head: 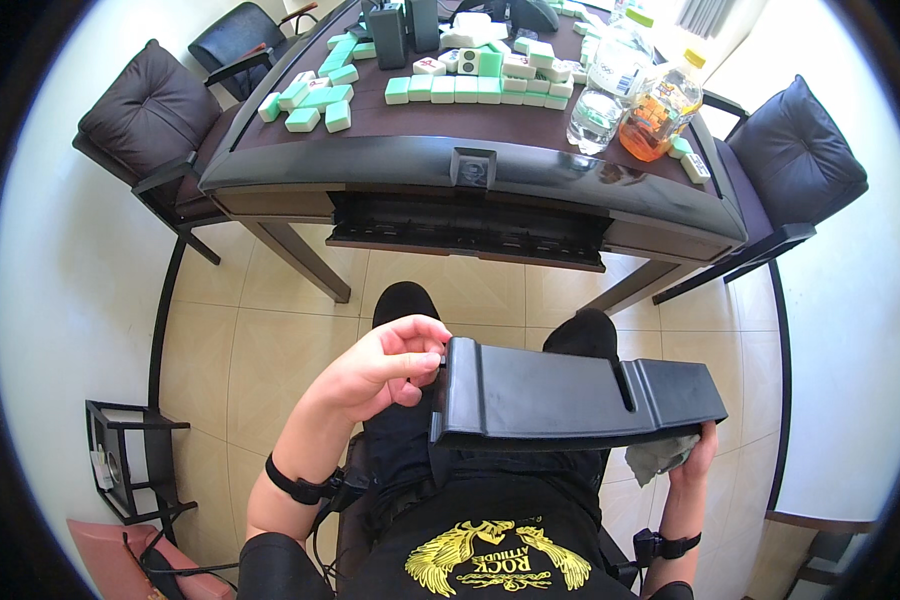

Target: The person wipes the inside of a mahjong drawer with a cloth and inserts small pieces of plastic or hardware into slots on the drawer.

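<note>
A black plastic drawer or tray-like part lies across above my lap, its smooth, ridged face turned up, with a slot near its right end. At its left end, my left hand has thumb and fingers pinched at the edge; whether they grip the part or a small thing beside it is unclear. My right hand supports the right end from beneath and also holds a grey cloth. Most of the right fingers are hidden under the part.
Ahead stands a mahjong table with an open compartment beneath its front edge. Mahjong tiles, a clear water bottle and a bottle of orange drink stand on it. Cushioned chairs flank the table; a black rack is at lower left.
</note>
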A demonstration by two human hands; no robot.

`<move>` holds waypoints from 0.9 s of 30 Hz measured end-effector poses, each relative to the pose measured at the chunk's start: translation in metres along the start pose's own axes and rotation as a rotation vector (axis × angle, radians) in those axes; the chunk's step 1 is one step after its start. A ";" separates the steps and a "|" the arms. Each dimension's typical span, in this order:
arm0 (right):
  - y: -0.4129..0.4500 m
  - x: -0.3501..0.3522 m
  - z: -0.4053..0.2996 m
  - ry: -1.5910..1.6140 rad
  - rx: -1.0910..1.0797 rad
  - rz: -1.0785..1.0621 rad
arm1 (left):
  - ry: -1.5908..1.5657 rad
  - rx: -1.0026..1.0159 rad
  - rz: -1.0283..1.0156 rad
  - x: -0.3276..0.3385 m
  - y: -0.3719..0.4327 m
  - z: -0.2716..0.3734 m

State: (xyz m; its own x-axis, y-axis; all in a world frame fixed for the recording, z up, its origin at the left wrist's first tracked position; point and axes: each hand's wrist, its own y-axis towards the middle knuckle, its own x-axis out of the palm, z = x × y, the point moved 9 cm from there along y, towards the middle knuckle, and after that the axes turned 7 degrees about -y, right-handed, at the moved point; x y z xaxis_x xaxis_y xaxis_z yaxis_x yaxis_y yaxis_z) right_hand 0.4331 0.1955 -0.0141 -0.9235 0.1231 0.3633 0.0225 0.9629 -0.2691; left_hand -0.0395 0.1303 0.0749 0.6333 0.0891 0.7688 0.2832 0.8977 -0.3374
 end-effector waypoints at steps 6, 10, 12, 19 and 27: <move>0.000 0.001 0.002 0.017 0.012 -0.035 | -0.036 -0.086 -0.138 0.006 -0.001 -0.011; 0.002 -0.006 0.005 0.008 0.010 -0.038 | -0.060 -0.146 -0.255 0.012 -0.003 -0.015; 0.004 -0.010 0.007 0.007 0.014 -0.033 | -0.024 -0.149 -0.219 0.015 -0.003 -0.015; 0.003 -0.006 0.007 0.018 0.024 -0.015 | 0.036 -0.241 -0.293 0.015 -0.006 -0.025; 0.000 -0.002 0.005 0.062 0.049 0.046 | 0.165 -0.072 -0.234 0.020 -0.004 -0.015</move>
State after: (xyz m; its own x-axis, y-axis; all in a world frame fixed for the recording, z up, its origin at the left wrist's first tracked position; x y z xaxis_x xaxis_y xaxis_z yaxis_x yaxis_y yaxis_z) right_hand 0.4329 0.1945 -0.0192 -0.8965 0.1827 0.4035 0.0437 0.9430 -0.3298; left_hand -0.0173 0.1220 0.0833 0.6515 -0.1934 0.7336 0.4818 0.8524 -0.2031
